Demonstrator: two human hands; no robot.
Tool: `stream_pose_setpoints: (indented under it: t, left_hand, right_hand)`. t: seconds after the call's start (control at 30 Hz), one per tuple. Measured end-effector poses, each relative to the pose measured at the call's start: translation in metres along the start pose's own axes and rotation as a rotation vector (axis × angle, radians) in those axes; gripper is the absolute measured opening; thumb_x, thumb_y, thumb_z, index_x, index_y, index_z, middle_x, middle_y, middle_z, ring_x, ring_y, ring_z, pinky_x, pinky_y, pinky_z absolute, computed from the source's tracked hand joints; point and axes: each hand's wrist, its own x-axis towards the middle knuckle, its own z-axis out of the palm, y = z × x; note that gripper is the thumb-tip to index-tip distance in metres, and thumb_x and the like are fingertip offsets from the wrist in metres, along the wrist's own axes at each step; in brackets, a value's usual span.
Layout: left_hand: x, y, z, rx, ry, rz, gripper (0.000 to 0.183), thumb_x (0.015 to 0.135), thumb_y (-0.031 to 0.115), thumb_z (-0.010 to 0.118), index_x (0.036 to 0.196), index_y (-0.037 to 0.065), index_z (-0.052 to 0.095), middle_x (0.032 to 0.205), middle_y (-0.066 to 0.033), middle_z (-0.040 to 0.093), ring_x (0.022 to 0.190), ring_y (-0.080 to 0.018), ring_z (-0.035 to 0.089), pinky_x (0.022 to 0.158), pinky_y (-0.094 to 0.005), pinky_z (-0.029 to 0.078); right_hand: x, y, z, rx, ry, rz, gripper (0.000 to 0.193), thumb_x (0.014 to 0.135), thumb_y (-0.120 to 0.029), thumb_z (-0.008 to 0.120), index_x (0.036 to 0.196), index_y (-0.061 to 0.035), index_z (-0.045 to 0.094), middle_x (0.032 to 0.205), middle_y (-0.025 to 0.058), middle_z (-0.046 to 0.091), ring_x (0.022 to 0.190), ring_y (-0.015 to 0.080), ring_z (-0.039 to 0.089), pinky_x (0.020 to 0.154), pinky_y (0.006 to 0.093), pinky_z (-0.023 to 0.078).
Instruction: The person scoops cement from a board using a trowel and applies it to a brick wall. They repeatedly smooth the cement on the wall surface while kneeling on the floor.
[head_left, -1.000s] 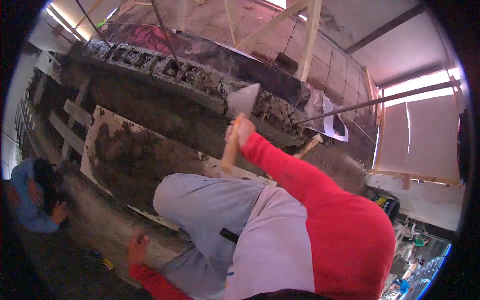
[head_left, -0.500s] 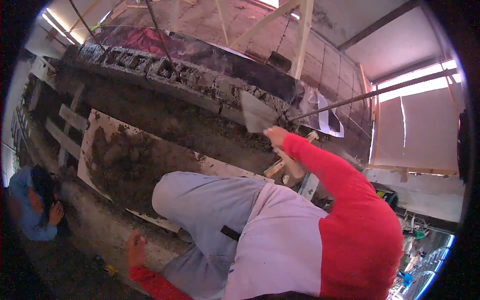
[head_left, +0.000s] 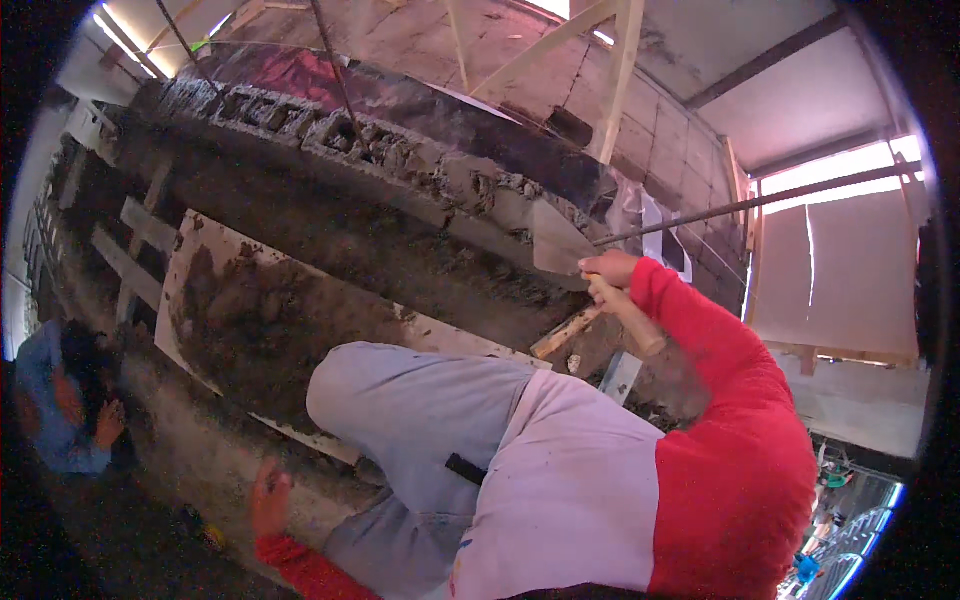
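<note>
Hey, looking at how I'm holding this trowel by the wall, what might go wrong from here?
Two risks seem plausible. The trowel in your right hand has its blade very near the lower end of the slanting steel bar, so a sideways swing might knock blade or knuckles against it. Also, your bent knee overlaps the mortar-covered board in this view; if they're close, shifting your leg could bump it or smear the mortar.
</note>
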Motion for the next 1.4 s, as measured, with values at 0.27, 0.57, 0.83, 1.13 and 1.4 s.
stream_pose_setpoints:
  t: [0.27,0.57,0.83,1.13,1.4]
  left_hand:
    - [0.005,-0.036,-0.001,-0.176,-0.019,0.009,0.059,0.083,0.036,0.063,0.126,0.001,0.046,0.097,-0.0064,0.057,0.085,-0.0157,0.053,0.078,-0.0307,0.044]
    - [-0.005,-0.031,0.000,-0.178,0.011,-0.044,0.057,0.084,0.032,0.062,0.126,-0.001,0.045,0.110,-0.0095,0.055,0.094,-0.0166,0.054,0.083,-0.0307,0.044]
    - [-0.012,-0.023,0.002,-0.086,0.035,-0.060,0.049,0.085,0.023,0.060,0.128,0.005,0.045,0.109,-0.0093,0.057,0.099,-0.0168,0.053,0.087,-0.0320,0.043]
    - [-0.023,-0.004,0.006,0.084,0.078,-0.047,0.049,0.085,0.023,0.059,0.128,0.006,0.045,0.113,-0.0095,0.056,0.100,-0.0188,0.054,0.088,-0.0327,0.042]
    - [-0.039,0.004,0.005,0.015,0.052,-0.114,0.053,0.084,0.029,0.062,0.127,0.006,0.045,0.110,-0.0088,0.056,0.099,-0.0180,0.053,0.086,-0.0322,0.043]
  right_hand:
    - [0.021,-0.036,-0.010,-0.335,0.005,-0.010,0.035,0.089,-0.037,0.049,0.086,-0.0025,0.053,0.068,0.0092,0.057,0.052,0.0210,0.055,0.045,0.0396,0.046]
    - [-0.031,-0.025,0.044,-1.083,0.535,-0.907,0.022,0.082,-0.021,0.054,0.088,0.0003,0.053,0.083,0.0240,0.057,0.073,0.0395,0.059,0.068,0.0434,0.050]
    - [0.005,-0.033,0.022,-0.700,0.404,-0.679,0.028,0.083,-0.028,0.055,0.087,-0.0010,0.053,0.071,0.0138,0.057,0.064,0.0250,0.059,0.055,0.0388,0.046]
    - [0.038,-0.059,0.074,-0.452,0.081,-0.600,0.025,0.082,-0.025,0.057,0.083,-0.0002,0.053,0.067,0.0102,0.057,0.052,0.0213,0.056,0.047,0.0384,0.045]
    - [0.042,-0.052,0.092,-0.403,0.270,-0.630,0.033,0.079,-0.024,0.059,0.102,-0.0012,0.052,0.077,0.0193,0.061,0.068,0.0322,0.061,0.061,0.0435,0.048]
